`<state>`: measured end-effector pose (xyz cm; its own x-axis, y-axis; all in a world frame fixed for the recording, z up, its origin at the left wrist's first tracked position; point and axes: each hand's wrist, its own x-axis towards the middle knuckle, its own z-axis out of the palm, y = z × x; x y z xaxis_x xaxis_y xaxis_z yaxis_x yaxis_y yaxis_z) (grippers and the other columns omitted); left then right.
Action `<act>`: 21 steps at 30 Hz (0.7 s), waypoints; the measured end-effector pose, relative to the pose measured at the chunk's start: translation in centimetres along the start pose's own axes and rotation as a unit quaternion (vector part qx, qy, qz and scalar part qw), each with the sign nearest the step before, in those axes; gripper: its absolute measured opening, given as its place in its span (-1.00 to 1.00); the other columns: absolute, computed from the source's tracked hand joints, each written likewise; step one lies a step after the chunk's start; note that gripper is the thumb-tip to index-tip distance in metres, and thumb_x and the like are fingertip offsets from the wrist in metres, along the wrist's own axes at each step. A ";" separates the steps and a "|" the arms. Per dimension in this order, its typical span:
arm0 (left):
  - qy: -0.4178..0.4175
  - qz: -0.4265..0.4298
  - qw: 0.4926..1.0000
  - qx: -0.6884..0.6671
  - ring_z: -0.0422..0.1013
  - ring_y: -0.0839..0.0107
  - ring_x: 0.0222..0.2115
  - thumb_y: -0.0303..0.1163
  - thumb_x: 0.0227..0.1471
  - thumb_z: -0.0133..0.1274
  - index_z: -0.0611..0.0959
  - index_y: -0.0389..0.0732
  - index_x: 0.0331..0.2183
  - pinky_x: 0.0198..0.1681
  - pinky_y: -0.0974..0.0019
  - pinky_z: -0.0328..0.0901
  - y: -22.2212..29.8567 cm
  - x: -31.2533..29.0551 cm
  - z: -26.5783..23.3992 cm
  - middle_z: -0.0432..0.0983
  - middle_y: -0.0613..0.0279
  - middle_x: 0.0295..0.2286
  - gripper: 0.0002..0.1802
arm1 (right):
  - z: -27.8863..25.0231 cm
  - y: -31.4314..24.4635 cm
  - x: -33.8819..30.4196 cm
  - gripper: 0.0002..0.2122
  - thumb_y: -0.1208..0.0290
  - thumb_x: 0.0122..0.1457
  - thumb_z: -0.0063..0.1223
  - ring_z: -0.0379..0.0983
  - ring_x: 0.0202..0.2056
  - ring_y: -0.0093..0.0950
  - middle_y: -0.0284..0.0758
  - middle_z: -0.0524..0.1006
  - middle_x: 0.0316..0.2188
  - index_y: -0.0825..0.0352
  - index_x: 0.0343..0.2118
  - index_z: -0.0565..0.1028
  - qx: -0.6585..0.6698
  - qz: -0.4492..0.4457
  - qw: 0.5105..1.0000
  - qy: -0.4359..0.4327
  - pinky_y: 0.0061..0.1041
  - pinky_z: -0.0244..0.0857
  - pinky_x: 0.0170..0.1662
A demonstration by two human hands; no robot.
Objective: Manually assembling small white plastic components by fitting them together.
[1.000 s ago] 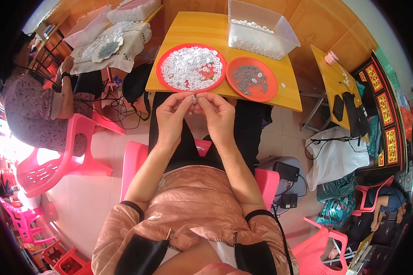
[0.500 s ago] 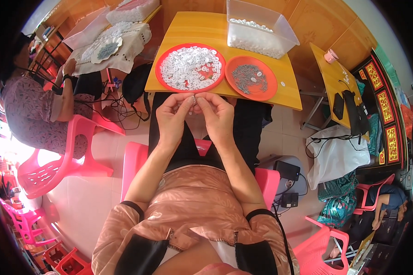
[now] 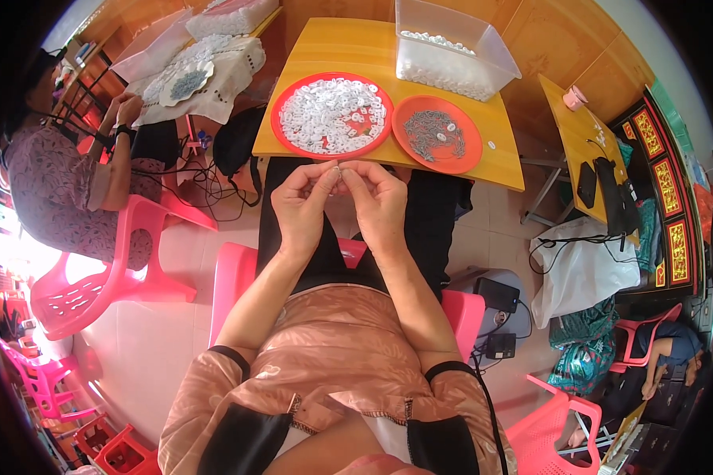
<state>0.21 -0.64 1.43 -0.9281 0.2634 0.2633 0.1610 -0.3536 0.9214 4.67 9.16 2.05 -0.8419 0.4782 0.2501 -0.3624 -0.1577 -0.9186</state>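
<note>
My left hand [image 3: 303, 207] and my right hand [image 3: 379, 204] meet fingertip to fingertip just off the near edge of the yellow table [image 3: 337, 49]. Both are closed in a pinch on a tiny part between the thumbs; its kind is too small to make out. Right beyond them lies a red plate [image 3: 275, 127] heaped with small white plastic pieces [image 3: 317, 111]. To its right, an orange-red plate [image 3: 469, 158] bears a loose ring of small grey metal parts [image 3: 424, 131], with a single white piece among them.
A clear plastic bin [image 3: 495, 70] of white pieces stands at the table's far right. At left, another person [image 3: 71, 182] works by a cloth-covered table [image 3: 234, 67]. Pink chairs [image 3: 146, 229] and loose cables flank me. A side table [image 3: 582, 150] stands at right.
My hands stay together, fingertips shifted slightly and pressed closer. The whole view has moved a little. The person at left has brought both hands together.
</note>
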 end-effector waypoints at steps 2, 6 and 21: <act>0.007 -0.003 1.000 -0.009 0.42 0.61 -0.44 -0.55 0.00 0.07 0.59 -0.37 -0.30 -0.34 0.55 0.31 -0.2 0.0 0.1 0.53 0.26 -0.43 -0.84 | -0.1 0.0 0.1 -0.90 0.61 0.13 -0.04 0.44 -0.46 -0.66 -0.34 0.52 -0.46 0.51 -0.33 0.47 -0.002 0.004 1.000 -0.002 -0.72 0.34 -0.35; 0.015 -0.026 0.999 -0.034 0.42 0.61 -0.45 -0.54 0.00 0.08 0.59 -0.37 -0.30 -0.36 0.57 0.30 -0.5 0.3 -0.1 0.54 0.26 -0.44 -0.83 | 0.1 0.3 0.1 -0.89 0.60 0.14 -0.03 0.45 -0.45 -0.65 -0.33 0.53 -0.44 0.53 -0.32 0.47 0.038 0.029 0.999 0.004 -0.72 0.34 -0.34; 0.021 -0.046 0.998 -0.031 0.40 0.62 -0.45 -0.51 0.01 0.08 0.59 -0.34 -0.31 -0.36 0.57 0.29 0.6 1.3 -1.0 0.53 0.26 -0.45 -0.85 | 0.3 -1.0 -0.2 -0.73 0.64 -0.02 -0.02 0.36 -0.14 -0.17 -0.14 0.40 -0.19 0.28 -0.21 0.51 -0.420 -0.316 0.851 0.023 -0.35 0.23 -0.09</act>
<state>-1.26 -1.39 2.00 -0.9516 0.2599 0.1641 0.0539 -0.3844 0.9216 5.08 9.01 3.01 -0.5614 0.2746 0.7807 -0.3073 0.8067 -0.5047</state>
